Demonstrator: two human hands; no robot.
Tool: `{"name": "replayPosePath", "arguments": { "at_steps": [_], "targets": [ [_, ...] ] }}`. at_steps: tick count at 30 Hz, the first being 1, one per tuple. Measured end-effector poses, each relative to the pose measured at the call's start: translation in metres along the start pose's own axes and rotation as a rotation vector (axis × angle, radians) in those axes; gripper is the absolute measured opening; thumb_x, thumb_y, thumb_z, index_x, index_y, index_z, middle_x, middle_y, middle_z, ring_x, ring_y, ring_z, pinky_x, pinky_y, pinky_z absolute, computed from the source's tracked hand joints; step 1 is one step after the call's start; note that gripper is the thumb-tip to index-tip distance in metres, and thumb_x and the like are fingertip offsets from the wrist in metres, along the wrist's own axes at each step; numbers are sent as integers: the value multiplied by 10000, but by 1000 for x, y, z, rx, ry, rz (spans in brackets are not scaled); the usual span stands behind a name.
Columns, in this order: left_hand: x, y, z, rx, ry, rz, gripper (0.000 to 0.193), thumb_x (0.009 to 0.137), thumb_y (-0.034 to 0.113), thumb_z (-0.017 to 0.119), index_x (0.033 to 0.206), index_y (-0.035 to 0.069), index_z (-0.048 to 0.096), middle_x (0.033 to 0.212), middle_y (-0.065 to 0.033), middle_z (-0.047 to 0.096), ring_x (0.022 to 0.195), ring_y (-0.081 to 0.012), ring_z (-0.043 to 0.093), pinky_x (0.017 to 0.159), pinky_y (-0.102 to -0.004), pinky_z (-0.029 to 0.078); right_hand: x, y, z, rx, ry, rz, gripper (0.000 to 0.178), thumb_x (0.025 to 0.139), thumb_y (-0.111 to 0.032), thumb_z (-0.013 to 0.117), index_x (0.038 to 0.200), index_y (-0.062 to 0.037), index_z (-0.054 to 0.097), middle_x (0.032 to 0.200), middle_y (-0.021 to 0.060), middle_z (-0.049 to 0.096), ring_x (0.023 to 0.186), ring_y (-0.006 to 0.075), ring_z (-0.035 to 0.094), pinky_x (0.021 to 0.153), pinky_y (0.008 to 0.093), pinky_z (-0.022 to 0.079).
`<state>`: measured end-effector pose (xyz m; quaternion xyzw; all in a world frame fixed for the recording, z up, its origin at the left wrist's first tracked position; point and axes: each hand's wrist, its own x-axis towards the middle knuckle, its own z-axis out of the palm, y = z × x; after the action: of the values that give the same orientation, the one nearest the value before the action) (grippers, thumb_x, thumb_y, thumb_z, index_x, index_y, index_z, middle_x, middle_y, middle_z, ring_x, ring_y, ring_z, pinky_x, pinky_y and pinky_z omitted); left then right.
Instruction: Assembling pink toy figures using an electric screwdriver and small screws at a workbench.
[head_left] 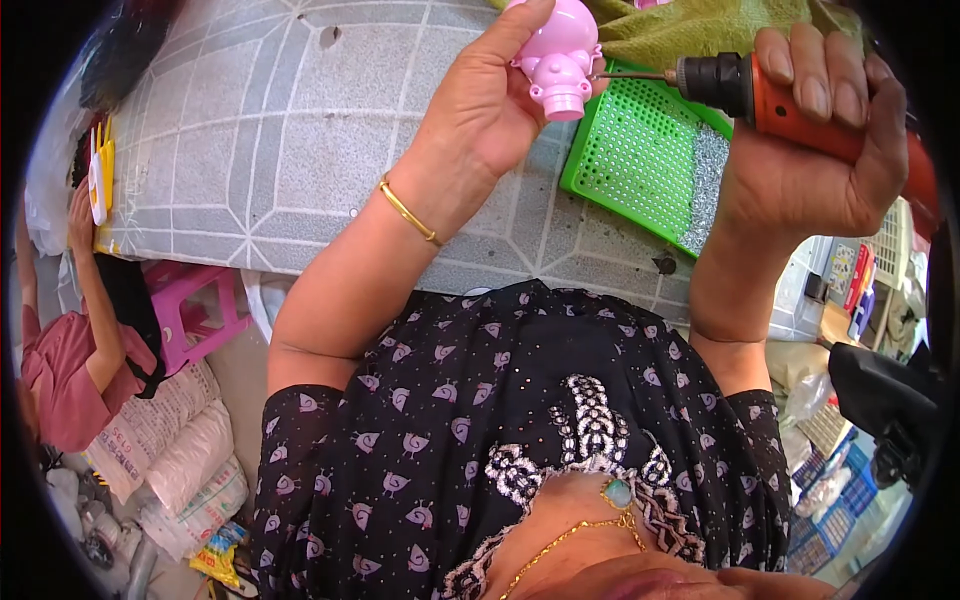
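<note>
My left hand (490, 95) is closed around a pink plastic part (563, 72) with a rounded body, small side lugs and a ribbed neck. In my right hand (800, 160) is an orange and black power screwdriver (765, 95), held level with its thin bit (640, 76) pointing left. The bit's tip meets a lug on the right side of the pink part, or lies just beside it. Whether a screw sits at the tip is too small to tell. Beneath both hands lies a green perforated tray (625, 165), with many small silvery screws (708, 180) along its right side.
A grey tile-patterned tabletop (330, 130) spans the work area. Olive-green cloth (690, 35) lies at the back. Another person's arm (90, 270) rests at the table's left end, near a pink stool (200, 310). White sacks (170, 430) lie on the floor; blue crates (835, 500) stand at right.
</note>
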<state>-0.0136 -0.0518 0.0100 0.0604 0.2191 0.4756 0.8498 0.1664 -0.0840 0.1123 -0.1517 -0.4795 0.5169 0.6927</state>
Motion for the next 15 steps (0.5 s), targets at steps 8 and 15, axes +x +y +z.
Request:
{"name": "replayPosePath", "arguments": {
  "at_steps": [8, 15],
  "targets": [
    [-3, 1, 5, 37, -6, 27, 330, 894, 258, 693, 1150, 84, 578, 982, -92, 660, 843, -237, 655, 759, -406, 570, -4, 7, -4, -10, -6, -13, 101, 891, -174, 603, 924, -84, 632, 720, -33, 510, 681, 124, 481, 730, 332, 389],
    [-3, 3, 2, 54, -23, 11, 326, 899, 261, 685, 1154, 86, 580, 981, -83, 660, 846, -228, 656, 768, -395, 572, -4, 11, -1, -46, -22, -9, 115, 898, -186, 594, 932, -83, 634, 724, -31, 508, 685, 124, 480, 727, 332, 387]
  ]
}}
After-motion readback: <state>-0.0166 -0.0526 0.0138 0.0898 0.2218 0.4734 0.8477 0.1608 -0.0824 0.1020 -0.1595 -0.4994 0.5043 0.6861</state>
